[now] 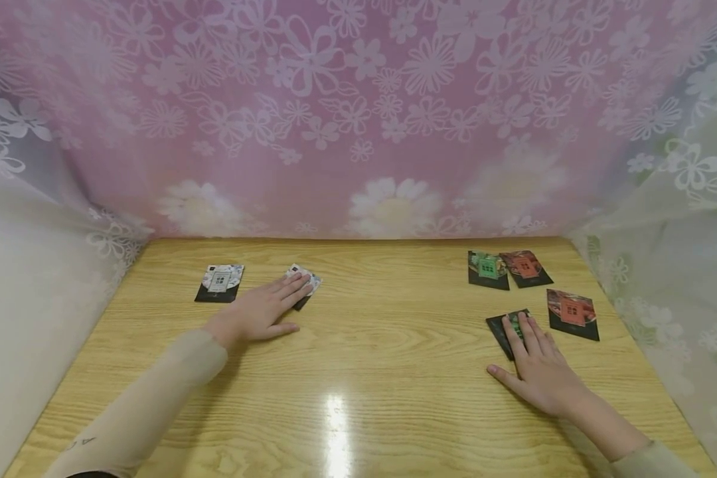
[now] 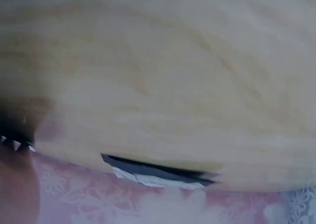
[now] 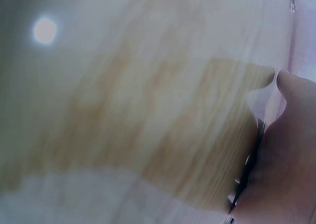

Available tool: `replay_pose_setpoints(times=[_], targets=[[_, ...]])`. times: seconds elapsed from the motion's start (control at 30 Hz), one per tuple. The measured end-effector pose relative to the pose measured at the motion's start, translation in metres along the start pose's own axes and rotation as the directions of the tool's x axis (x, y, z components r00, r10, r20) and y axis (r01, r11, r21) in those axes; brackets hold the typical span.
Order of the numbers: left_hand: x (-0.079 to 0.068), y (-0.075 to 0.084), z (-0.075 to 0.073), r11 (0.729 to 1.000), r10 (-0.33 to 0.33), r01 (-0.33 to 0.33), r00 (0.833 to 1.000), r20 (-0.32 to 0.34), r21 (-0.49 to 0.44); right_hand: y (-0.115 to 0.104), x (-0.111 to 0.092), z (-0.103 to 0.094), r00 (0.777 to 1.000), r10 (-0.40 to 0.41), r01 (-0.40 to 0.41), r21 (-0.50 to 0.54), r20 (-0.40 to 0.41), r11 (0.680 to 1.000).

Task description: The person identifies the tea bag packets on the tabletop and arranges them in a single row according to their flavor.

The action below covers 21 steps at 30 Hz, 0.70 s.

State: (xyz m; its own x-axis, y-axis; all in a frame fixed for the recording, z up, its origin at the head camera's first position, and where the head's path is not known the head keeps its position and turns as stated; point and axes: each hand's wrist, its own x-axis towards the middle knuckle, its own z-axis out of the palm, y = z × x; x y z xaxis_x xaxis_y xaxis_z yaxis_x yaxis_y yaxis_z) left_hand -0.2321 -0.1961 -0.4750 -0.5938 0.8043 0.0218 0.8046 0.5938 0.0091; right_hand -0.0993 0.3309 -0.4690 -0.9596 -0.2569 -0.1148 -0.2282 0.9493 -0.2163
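Note:
My left hand (image 1: 259, 312) lies palm down with its fingers out over a black-and-white floral sachet (image 1: 316, 282), covering much of it. To the left of that hand lies a matching sachet (image 1: 219, 283), which shows edge-on in the left wrist view as a flat packet (image 2: 153, 173). On the right, my right hand (image 1: 540, 378) rests its extended fingers on a black-and-green sachet (image 1: 498, 332), thumb spread out to the side. The dark edge (image 3: 251, 160) of this sachet shows beside the palm in the right wrist view.
Beyond my right hand, a green-and-black sachet (image 1: 487, 269) and a red-and-black sachet (image 1: 526, 268) lie side by side. Another red sachet (image 1: 572, 315) sits right of that hand. Flowered curtains (image 1: 388, 119) enclose the wooden table (image 1: 388, 318) at the back and sides.

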Motion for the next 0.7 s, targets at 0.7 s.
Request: replay_pose_setpoints(times=[0.7], targets=[[-0.001, 0.023, 0.002, 0.945, -0.327, 0.328, 0.944, 0.036, -0.009, -0.001, 0.0, -0.001, 1.0, -0.004, 0.004, 0.003, 0.002, 1.0]])
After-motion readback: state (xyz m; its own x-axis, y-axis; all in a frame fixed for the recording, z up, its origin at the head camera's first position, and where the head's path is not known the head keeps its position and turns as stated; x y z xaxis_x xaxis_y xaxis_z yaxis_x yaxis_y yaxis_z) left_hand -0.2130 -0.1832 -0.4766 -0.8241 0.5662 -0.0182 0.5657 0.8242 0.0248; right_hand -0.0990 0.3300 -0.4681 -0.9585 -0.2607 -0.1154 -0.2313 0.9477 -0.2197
